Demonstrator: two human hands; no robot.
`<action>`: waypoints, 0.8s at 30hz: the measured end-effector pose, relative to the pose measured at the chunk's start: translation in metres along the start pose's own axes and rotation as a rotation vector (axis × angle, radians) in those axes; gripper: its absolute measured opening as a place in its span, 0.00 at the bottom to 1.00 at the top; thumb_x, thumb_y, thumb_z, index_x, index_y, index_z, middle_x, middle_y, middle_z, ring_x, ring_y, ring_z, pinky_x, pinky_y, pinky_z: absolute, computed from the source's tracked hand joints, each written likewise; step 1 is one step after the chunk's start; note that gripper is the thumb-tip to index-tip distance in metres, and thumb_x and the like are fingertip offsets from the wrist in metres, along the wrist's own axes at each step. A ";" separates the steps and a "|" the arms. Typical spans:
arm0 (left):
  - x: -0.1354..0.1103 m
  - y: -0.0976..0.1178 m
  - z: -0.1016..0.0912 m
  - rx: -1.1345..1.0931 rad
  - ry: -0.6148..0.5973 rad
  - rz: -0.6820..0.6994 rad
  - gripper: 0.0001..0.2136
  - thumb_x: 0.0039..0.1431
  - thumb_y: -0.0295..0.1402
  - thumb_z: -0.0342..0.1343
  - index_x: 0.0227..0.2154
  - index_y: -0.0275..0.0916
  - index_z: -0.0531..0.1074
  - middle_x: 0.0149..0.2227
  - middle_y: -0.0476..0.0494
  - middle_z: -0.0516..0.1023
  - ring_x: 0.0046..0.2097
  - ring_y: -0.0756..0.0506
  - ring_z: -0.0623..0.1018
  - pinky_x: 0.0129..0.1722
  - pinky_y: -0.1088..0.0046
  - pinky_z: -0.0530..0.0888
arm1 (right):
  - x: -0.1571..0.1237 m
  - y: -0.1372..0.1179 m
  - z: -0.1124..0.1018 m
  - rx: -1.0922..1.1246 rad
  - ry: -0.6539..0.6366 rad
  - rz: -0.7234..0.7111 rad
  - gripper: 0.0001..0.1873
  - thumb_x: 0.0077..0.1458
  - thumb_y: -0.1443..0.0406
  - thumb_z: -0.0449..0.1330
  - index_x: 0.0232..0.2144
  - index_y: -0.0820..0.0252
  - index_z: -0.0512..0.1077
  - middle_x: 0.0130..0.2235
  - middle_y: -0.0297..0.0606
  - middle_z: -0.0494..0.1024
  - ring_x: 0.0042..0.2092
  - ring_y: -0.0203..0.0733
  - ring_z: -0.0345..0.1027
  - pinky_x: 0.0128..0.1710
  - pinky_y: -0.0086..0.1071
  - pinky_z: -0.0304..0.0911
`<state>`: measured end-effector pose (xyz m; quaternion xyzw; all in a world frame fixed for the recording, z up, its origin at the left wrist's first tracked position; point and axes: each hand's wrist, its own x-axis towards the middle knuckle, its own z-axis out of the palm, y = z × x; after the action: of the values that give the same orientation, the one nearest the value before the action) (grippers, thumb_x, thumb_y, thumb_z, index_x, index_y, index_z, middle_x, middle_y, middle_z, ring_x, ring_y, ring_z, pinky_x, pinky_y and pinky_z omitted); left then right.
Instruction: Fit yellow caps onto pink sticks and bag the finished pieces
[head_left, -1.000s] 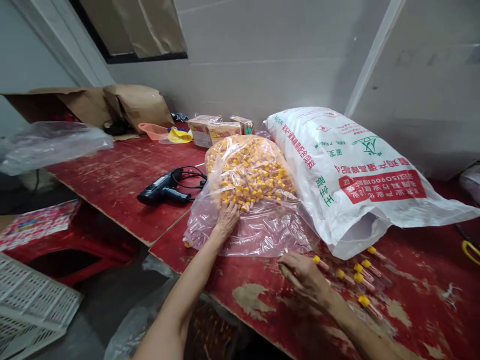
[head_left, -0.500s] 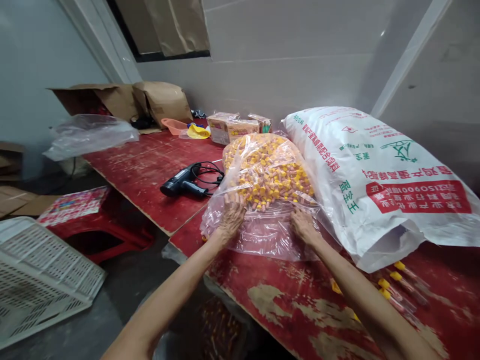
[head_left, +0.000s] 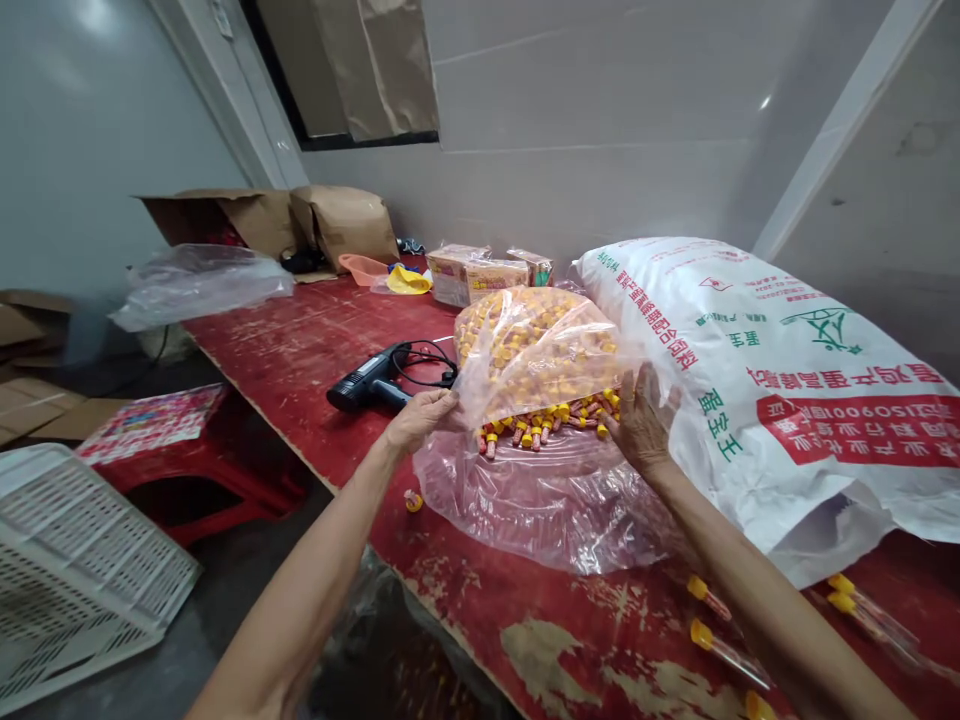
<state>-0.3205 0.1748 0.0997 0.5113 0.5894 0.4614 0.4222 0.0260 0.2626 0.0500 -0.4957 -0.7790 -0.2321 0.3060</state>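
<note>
A large clear plastic bag (head_left: 540,490) full of several small yellow-capped tubes (head_left: 536,345) lies on the red worn table (head_left: 315,340). My left hand (head_left: 420,420) pinches the bag's upper mouth edge at the left and holds it lifted. My right hand (head_left: 641,420) grips the same edge at the right, fingers partly spread against the plastic. The lifted mouth shows tubes spilling toward the opening. Loose yellow-capped tubes (head_left: 709,625) lie on the table near my right forearm.
A big white woven sack (head_left: 787,380) with red and green print lies right of the bag. A black heat gun (head_left: 371,380) with cord sits left. Boxes (head_left: 480,275), cardboard (head_left: 285,220), another plastic bag (head_left: 199,285), a red stool (head_left: 172,440) and a white crate (head_left: 67,560) surround.
My right hand left the loose tubes and came to the bag. Both hands have now lifted the bag's upper mouth edge, opening it. The view shifted left.
</note>
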 end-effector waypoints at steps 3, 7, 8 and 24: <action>0.016 -0.003 0.004 0.086 0.026 -0.084 0.24 0.46 0.55 0.54 0.28 0.36 0.68 0.13 0.49 0.67 0.17 0.48 0.68 0.21 0.73 0.66 | 0.021 -0.004 0.001 0.115 -0.045 0.065 0.27 0.61 0.64 0.47 0.60 0.68 0.56 0.62 0.57 0.57 0.63 0.57 0.44 0.59 0.58 0.34; 0.038 -0.012 0.006 0.226 0.086 -0.049 0.18 0.50 0.48 0.53 0.26 0.35 0.71 0.14 0.51 0.65 0.16 0.51 0.62 0.20 0.76 0.60 | 0.042 0.003 0.006 0.495 -0.259 0.334 0.11 0.57 0.65 0.51 0.35 0.63 0.73 0.42 0.48 0.75 0.47 0.49 0.63 0.51 0.44 0.55; 0.043 -0.014 0.004 0.262 0.116 -0.034 0.16 0.50 0.46 0.54 0.24 0.35 0.71 0.16 0.49 0.67 0.18 0.51 0.64 0.21 0.76 0.59 | 0.045 0.007 0.008 0.623 -0.304 0.463 0.09 0.55 0.64 0.52 0.30 0.62 0.72 0.35 0.44 0.75 0.42 0.46 0.65 0.46 0.40 0.58; -0.073 -0.052 0.022 0.600 0.526 0.138 0.09 0.51 0.38 0.55 0.31 0.38 0.73 0.37 0.40 0.77 0.43 0.41 0.74 0.46 0.66 0.69 | 0.052 0.038 0.015 1.211 -0.563 1.122 0.07 0.47 0.68 0.59 0.24 0.61 0.63 0.17 0.26 0.61 0.18 0.28 0.53 0.17 0.23 0.58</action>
<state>-0.3010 0.1020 0.0462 0.5147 0.7501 0.4112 0.0573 0.0407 0.3209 0.0783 -0.5971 -0.4557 0.5383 0.3821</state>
